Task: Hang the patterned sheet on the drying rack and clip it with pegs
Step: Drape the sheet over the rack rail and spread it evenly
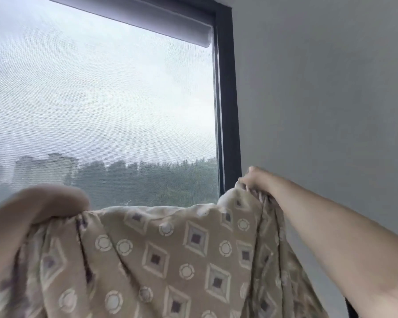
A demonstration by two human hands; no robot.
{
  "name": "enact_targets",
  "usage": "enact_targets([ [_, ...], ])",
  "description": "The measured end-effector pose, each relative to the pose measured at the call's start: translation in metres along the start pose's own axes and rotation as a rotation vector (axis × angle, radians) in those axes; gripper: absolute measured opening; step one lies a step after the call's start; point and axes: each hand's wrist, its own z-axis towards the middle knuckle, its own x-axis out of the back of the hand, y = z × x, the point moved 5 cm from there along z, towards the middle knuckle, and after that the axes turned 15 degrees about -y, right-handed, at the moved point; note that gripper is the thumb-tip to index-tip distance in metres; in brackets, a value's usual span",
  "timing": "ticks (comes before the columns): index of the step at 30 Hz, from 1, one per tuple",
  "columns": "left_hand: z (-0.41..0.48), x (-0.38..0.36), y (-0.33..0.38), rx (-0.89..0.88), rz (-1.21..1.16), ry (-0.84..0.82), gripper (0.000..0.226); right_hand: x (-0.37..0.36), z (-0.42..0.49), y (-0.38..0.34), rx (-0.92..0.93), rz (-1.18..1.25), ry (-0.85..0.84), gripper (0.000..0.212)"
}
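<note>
The patterned sheet (161, 255) is beige with diamonds and circles, and it fills the lower half of the view, held up in front of me. My left hand (48, 203), close to the camera and blurred, grips the sheet's top edge at the left. My right hand (254, 180), arm stretched forward, pinches a bunched corner of the top edge at the right. The cloth sags between the two hands. No drying rack or pegs are in view.
A large window (101, 99) with a mesh screen is straight ahead, with a rolled blind (161, 21) along its top and a dark frame (226, 99) on its right. A plain grey wall (319, 88) fills the right side.
</note>
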Motion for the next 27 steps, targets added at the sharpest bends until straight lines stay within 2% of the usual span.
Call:
enact_targets([
  [2,0.003,0.000,0.002,-0.033,-0.005,0.030,0.020,-0.020,0.004,0.015,-0.146,-0.372,-0.261,0.024],
  [4,0.003,-0.004,0.001,0.002,-0.045,0.014,0.023,-0.029,0.008,0.027,-0.241,-0.551,-0.370,0.037],
  [6,0.001,-0.005,0.005,0.020,-0.071,-0.024,0.025,-0.028,0.014,0.024,-0.199,-0.587,-0.311,0.029],
  [7,0.002,-0.005,0.006,0.028,-0.059,-0.024,0.025,-0.024,0.011,0.018,-0.147,-0.584,-0.214,0.018],
  [8,0.005,-0.005,0.006,0.034,-0.058,-0.023,0.024,-0.019,0.003,0.009,-0.061,-0.573,-0.101,0.016],
  [10,0.005,-0.004,0.010,0.027,-0.042,-0.013,0.023,-0.017,-0.015,-0.017,0.156,-0.416,0.066,0.041],
  [11,0.007,-0.003,0.010,0.029,-0.038,-0.007,0.023,-0.026,-0.034,-0.034,0.271,-0.292,0.034,0.050],
  [13,0.007,-0.006,0.015,0.028,-0.032,-0.030,0.024,-0.059,-0.075,-0.075,0.449,-0.192,-0.166,0.052],
  [15,0.004,-0.009,0.020,0.017,-0.051,-0.034,0.025,-0.104,-0.103,-0.107,0.559,-0.296,-0.308,0.043],
  [16,0.002,-0.008,0.021,0.014,-0.085,-0.023,0.026,-0.122,-0.110,-0.119,0.603,-0.370,-0.287,0.042],
  [19,0.001,-0.007,0.012,0.014,-0.153,-0.014,0.027,-0.143,-0.114,-0.143,0.663,-0.539,-0.060,0.054],
  [21,0.002,-0.010,0.006,-0.007,-0.206,-0.077,0.029,-0.145,-0.113,-0.148,0.671,-0.571,0.023,0.060],
  [24,-0.003,-0.014,0.000,-0.102,-0.440,-0.161,0.063,-0.150,-0.104,-0.150,0.642,-0.543,-0.026,0.071],
  [25,-0.005,-0.015,-0.004,-0.124,-0.474,-0.181,0.069,-0.151,-0.100,-0.151,0.624,-0.522,-0.056,0.074],
  [27,-0.005,-0.015,-0.019,-0.147,-0.526,-0.183,0.068,-0.152,-0.087,-0.149,0.578,-0.486,-0.101,0.077],
])
